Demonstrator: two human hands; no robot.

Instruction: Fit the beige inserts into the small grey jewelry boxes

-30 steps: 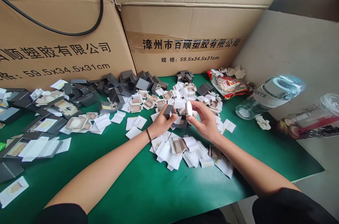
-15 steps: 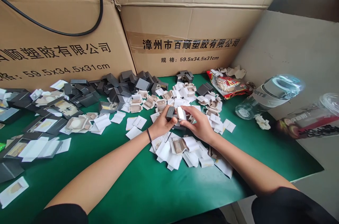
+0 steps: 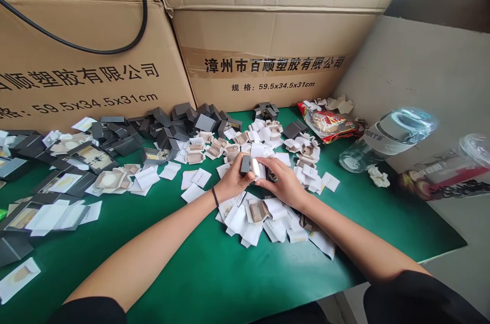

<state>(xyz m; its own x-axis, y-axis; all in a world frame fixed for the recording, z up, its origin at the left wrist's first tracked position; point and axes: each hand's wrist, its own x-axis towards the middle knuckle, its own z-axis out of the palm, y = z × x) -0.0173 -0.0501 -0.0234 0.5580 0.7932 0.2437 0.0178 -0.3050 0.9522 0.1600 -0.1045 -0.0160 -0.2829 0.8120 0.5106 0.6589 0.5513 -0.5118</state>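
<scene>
Both of the worker's hands meet over the middle of the green bench point(image 3: 199, 263), well in from the near edge. The left hand point(image 3: 231, 181), a black band point(image 3: 215, 196) round its wrist, has its fingers and thumb closed about a small dark grey box point(image 3: 245, 165), which is held up above the bench top with one end showing between them. The right hand point(image 3: 283, 181) pinches a small white-faced piece point(image 3: 255, 167) with thumb and fingertips, bringing it right beside the grey box; from here I can't tell whether the two touch. Just on the near side of the hands lies a spread of folded white papers point(image 3: 250, 222), with a brown cardboard insert point(image 3: 258, 209) on top. More dark boxes point(image 3: 163, 132) are heaped along the far edge, up against a big carton point(image 3: 92, 53) with black lettering, and others run down towards the near left of the bench. Near the far right corner sits a red snack packet point(image 3: 331, 122), and closer in, along the right edge, stand a clear bottle point(image 3: 386, 143) and a crumpled white tissue point(image 3: 378, 176) just beside it. A black cable point(image 3: 145, 7) loops down in front of the carton.
</scene>
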